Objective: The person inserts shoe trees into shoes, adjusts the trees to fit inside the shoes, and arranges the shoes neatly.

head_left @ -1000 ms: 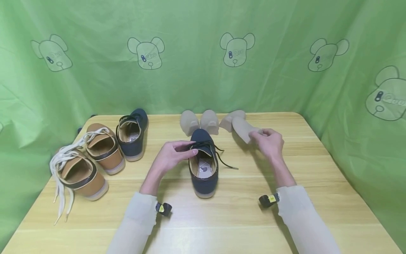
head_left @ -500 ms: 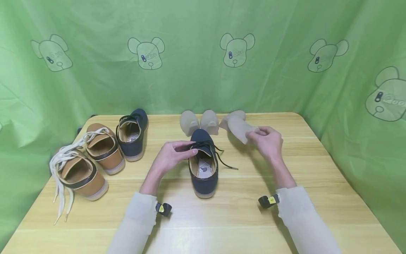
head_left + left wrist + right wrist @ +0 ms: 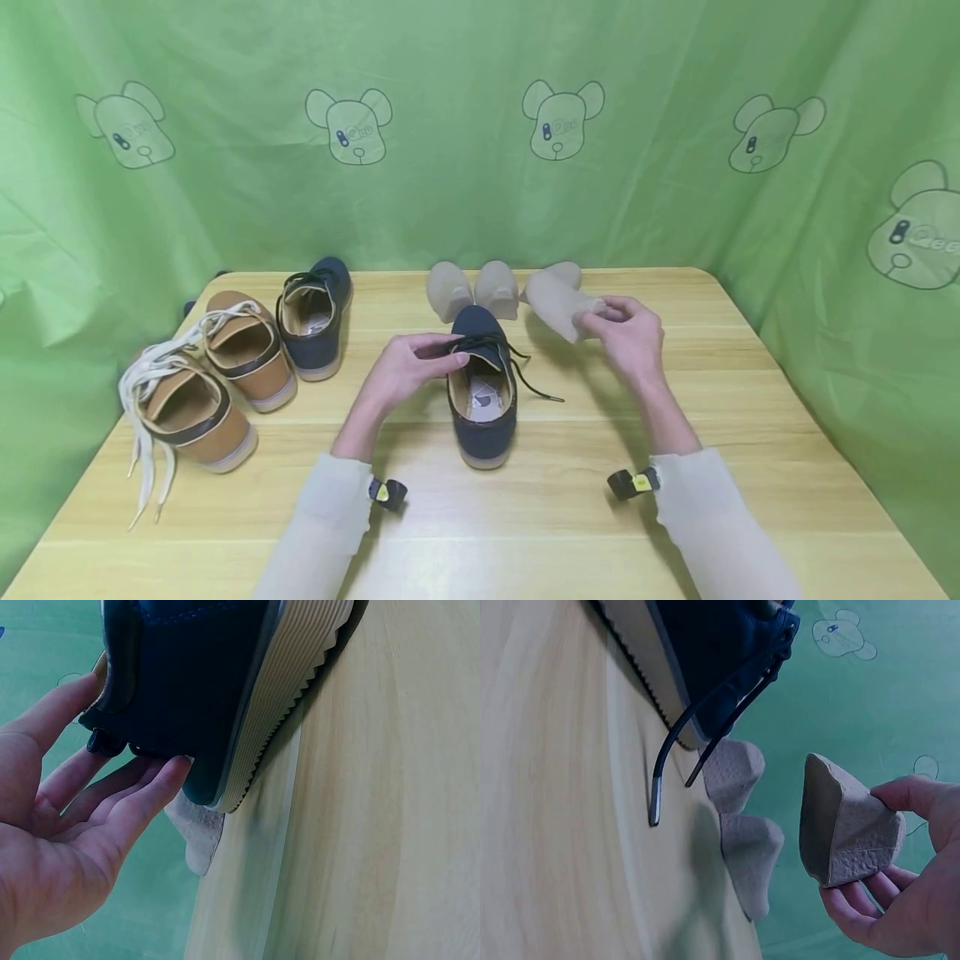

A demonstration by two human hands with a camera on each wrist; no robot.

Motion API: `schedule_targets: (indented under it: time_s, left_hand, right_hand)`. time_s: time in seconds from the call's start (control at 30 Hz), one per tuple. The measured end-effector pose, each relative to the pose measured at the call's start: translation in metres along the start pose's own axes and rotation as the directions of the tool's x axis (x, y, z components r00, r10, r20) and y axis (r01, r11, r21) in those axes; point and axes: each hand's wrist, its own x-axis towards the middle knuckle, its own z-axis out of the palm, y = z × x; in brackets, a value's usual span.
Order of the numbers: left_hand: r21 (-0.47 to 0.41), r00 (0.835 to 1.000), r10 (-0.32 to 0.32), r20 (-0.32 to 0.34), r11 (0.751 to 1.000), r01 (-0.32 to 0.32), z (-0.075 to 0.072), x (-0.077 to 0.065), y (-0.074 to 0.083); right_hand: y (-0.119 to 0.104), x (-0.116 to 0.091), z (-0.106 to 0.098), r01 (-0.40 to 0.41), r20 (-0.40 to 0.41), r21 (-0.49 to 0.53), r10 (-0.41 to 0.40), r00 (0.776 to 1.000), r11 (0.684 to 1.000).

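A navy lace-up shoe (image 3: pixel 485 437) stands upright on the table, toe pointing away. My left hand (image 3: pixel 405 369) grips its left side near the laces, with the thumb over the edge of the opening and the fingers along the outer side (image 3: pixel 180 697). My right hand (image 3: pixel 630 337) holds a grey-beige moulded pulp shoe insert (image 3: pixel 553 307) up off the table, to the right of the shoe. In the right wrist view, thumb and fingers pinch the narrower end of this hollow insert (image 3: pixel 862 832). Inside the shoe a pale insole (image 3: pixel 483 400) shows.
Two similar inserts (image 3: pixel 448 287) (image 3: pixel 496 287) lie beyond the shoe's toe, a third (image 3: pixel 566 272) behind the held one. At left stand another navy shoe (image 3: pixel 313 350) and two tan shoes (image 3: pixel 262 379) (image 3: pixel 206 442) with white laces. A green curtain (image 3: pixel 450 208) hangs behind the table.
My right hand has shifted slightly left, and the insert in it has turned and moved left, overlapping the one behind more. The left hand and the navy shoe have stayed in place.
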Motion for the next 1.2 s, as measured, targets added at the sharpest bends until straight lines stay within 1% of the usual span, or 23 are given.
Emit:
schedule_targets:
  time_s: [0.17,0.37,0.6,0.8,0.97,1.2]
  left_hand:
    - [-0.005,1.000,-0.002,-0.002,1.000,0.002,0.000,0.000,0.000]
    - [-0.011,1.000,0.004,-0.003,1.000,-0.004,0.001,-0.001,0.001]
    - [-0.011,1.000,0.004,-0.015,1.000,-0.004,0.001,-0.001,0.001]
    - [-0.005,1.000,0.009,-0.024,1.000,-0.009,0.002,-0.001,0.000]
    - [0.002,1.000,0.010,-0.028,1.000,-0.010,0.003,0.000,-0.001]
    - [-0.012,1.000,0.009,-0.024,1.000,-0.009,0.003,0.000,-0.001]
  right_hand:
    - [-0.005,-0.005,0.000,0.020,0.007,0.007,-0.020,1.000,1.000]
    - [-0.011,-0.014,0.002,0.068,0.011,-0.022,-0.068,0.998,0.997]
    - [-0.015,-0.022,0.003,0.119,0.046,-0.051,-0.117,0.992,0.992]
    - [-0.019,-0.027,0.006,0.154,0.055,-0.064,-0.150,0.987,0.986]
    - [-0.023,-0.032,0.008,0.175,0.062,-0.062,-0.171,0.983,0.983]
    - [-0.026,-0.035,0.008,0.198,0.092,-0.064,-0.192,0.977,0.978]
